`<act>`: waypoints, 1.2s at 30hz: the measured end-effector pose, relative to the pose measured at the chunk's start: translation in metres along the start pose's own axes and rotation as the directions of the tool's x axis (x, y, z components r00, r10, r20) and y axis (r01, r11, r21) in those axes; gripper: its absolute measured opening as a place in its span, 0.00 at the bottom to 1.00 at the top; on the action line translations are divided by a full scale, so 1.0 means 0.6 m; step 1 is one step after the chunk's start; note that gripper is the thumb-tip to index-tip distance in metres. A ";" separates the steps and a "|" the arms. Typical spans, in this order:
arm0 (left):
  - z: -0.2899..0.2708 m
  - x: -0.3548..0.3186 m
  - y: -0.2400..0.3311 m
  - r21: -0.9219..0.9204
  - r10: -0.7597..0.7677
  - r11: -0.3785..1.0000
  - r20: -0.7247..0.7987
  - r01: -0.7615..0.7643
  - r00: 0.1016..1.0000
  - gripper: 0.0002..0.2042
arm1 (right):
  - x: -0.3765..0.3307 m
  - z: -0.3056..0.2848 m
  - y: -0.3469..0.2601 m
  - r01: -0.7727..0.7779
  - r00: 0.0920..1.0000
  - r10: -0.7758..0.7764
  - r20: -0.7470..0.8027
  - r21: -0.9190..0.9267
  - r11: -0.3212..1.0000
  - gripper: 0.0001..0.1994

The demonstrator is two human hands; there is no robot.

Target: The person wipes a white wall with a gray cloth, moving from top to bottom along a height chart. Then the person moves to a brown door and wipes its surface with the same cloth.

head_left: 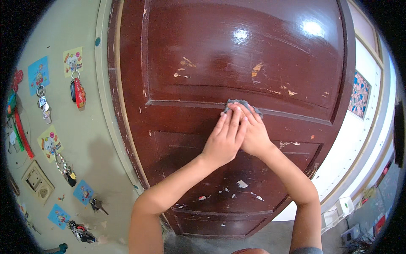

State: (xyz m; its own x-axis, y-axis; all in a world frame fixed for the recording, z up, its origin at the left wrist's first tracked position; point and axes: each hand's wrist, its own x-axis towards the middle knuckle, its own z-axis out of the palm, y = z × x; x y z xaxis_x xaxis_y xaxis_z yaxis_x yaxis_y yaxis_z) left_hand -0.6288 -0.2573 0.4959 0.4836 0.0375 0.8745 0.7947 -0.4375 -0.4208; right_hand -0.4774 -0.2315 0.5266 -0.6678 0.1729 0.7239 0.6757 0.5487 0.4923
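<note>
A dark brown panelled wooden door (190, 122) fills the middle of the picture, its paint chipped in several spots. My right hand (255, 134) presses a grey cloth (239, 102) against the ledge between two door panels. The cloth is bunched, and the palm and fingers cover most of it. My left hand (223, 142) lies flat with its fingers stretched out, overlapping the right one near the cloth. Whether the left fingertips touch the cloth itself I cannot tell.
On the pale wall at left, keys (81, 232) and keychains (78, 94) hang from small stickers, near a light switch panel (38, 182). A door handle (311, 172) sits at the right edge. Beyond it stands a white surface (330, 161) with a patterned picture (359, 94).
</note>
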 end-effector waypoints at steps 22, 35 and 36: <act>-0.018 -0.065 -0.043 0.065 0.132 0.988 0.102 -0.139 0.986 0.23 | -0.016 0.020 -0.044 -0.002 0.997 0.008 0.071 -0.095 0.995 0.26; -0.146 -0.221 -0.218 0.208 -0.080 0.978 0.238 0.030 0.968 0.24 | 0.170 0.100 -0.207 0.296 0.955 -0.289 0.068 -0.143 0.945 0.25; -0.155 -0.228 -0.225 0.213 -0.110 0.976 0.261 0.054 0.959 0.24 | 0.178 0.104 -0.219 0.294 0.956 -0.290 0.048 -0.130 0.947 0.25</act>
State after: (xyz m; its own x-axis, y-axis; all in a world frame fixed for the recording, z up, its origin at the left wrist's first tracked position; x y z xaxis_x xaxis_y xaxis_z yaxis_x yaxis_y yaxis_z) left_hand -0.8362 -0.2871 0.4554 0.4720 0.3191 0.8218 0.8796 -0.2336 -0.4144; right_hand -0.6573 -0.2340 0.5091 -0.8493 0.0448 0.5260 0.4841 0.4636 0.7421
